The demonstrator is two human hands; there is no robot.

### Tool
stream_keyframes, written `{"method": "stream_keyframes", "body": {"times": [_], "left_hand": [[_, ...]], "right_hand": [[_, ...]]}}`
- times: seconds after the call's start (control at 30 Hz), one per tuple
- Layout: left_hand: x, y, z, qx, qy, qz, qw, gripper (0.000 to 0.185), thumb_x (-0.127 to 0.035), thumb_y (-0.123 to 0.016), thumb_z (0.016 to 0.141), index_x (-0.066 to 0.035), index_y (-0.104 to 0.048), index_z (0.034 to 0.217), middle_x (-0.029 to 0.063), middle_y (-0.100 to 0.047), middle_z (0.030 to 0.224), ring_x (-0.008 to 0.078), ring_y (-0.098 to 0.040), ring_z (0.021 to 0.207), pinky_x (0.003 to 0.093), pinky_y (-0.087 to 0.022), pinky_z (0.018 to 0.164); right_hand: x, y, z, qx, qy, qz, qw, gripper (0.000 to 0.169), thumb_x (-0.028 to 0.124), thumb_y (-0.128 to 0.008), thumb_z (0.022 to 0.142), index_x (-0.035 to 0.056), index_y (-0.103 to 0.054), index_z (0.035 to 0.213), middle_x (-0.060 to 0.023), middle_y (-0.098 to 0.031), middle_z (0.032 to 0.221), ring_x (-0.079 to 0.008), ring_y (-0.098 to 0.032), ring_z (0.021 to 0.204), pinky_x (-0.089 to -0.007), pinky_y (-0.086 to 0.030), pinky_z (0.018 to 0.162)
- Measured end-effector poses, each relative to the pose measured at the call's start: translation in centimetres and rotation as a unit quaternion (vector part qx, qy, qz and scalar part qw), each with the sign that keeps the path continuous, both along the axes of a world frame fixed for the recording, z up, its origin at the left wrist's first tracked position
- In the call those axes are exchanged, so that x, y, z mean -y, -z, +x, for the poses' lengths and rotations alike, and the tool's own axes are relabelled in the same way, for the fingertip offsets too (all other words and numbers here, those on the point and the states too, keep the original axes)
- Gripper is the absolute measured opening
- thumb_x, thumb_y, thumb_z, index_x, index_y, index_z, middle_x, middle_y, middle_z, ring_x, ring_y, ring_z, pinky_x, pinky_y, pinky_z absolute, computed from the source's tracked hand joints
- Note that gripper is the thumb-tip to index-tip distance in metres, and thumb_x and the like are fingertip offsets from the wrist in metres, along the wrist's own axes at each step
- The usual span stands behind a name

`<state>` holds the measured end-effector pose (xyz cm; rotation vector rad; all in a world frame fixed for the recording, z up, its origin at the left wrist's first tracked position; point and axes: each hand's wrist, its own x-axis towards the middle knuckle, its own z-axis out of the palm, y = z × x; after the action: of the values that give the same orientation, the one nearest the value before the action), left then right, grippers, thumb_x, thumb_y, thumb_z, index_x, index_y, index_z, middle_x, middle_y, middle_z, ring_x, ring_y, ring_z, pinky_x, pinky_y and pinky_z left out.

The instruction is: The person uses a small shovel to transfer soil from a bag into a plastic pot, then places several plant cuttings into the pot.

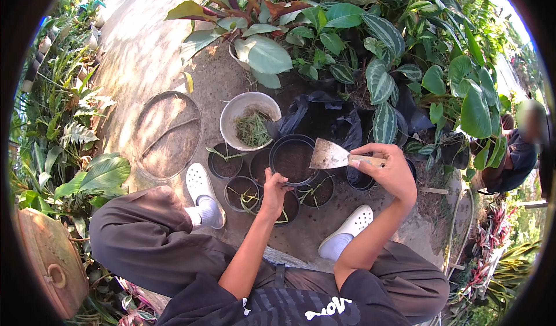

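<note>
My left hand (276, 191) grips the near rim of a round black plastic pot (293, 158), which has dark soil inside. In my right hand (391, 167) is a putty knife (331, 154) with a wooden handle and a wide, dirt-stained blade. The blade hovers at the pot's right rim; whether it touches cannot be told. Below and left of this pot stand several small black pots, among them one with a green cutting (226, 163), one with yellowish leaves (242, 194) and one with thin leaves (316, 190). A black plastic bag (319, 119) lies open behind, with dark soil in it.
A white bucket (229, 126) holds cut green leaves. Left of it is a round lid-like disc (169, 134) with a stick across it. Dense potted plants (382, 78) crowd the back and right. A person (517, 152) sits at the far right. My white clogs (204, 191) flank the pots.
</note>
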<state>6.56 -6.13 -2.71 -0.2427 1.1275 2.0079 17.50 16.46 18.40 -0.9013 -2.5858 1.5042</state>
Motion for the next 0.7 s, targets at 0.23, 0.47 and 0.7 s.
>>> {"method": "stream_keyframes", "body": {"times": [0.23, 0.47, 0.7], "left_hand": [[0.4, 0.1, -0.8, -0.009, -0.052, -0.017, 0.998, 0.034, -0.015, -0.056, 0.076, -0.015, -0.045, 0.108, 0.0043, -0.057, 0.106, 0.0199, -0.056, 0.097, 0.0391, -0.044, 0.082], [0.7, 1.2, -1.0, -0.005, -0.067, -0.019, 0.998, 0.033, -0.014, -0.057, 0.074, -0.014, -0.046, 0.105, 0.0035, -0.058, 0.102, 0.0200, -0.057, 0.092, 0.0391, -0.044, 0.080], [0.7, 0.9, -1.0, -0.005, -0.065, -0.021, 0.998, 0.062, -0.012, -0.056, 0.071, -0.010, -0.034, 0.129, 0.0048, -0.054, 0.104, 0.0203, -0.054, 0.096, 0.0412, -0.042, 0.086]], "right_hand": [[-3.3, 5.0, -0.5, -0.059, 0.127, 0.007, 0.990, 0.026, 0.019, -0.077, 0.079, 0.0034, -0.075, 0.100, -0.0067, -0.070, 0.078, -0.0082, -0.060, 0.072, -0.0261, -0.048, 0.069], [-5.6, 15.8, -3.8, 0.031, 0.146, 0.055, 0.987, 0.030, 0.024, -0.074, 0.083, 0.0050, -0.074, 0.106, -0.0201, -0.073, 0.096, -0.0322, -0.071, 0.094, -0.0378, -0.052, 0.086], [-2.4, 26.3, -8.6, -0.001, 0.275, 0.177, 0.945, 0.032, 0.022, -0.065, 0.090, 0.0029, -0.068, 0.115, -0.0270, -0.069, 0.102, -0.0449, -0.065, 0.100, -0.0486, -0.051, 0.088]]}}
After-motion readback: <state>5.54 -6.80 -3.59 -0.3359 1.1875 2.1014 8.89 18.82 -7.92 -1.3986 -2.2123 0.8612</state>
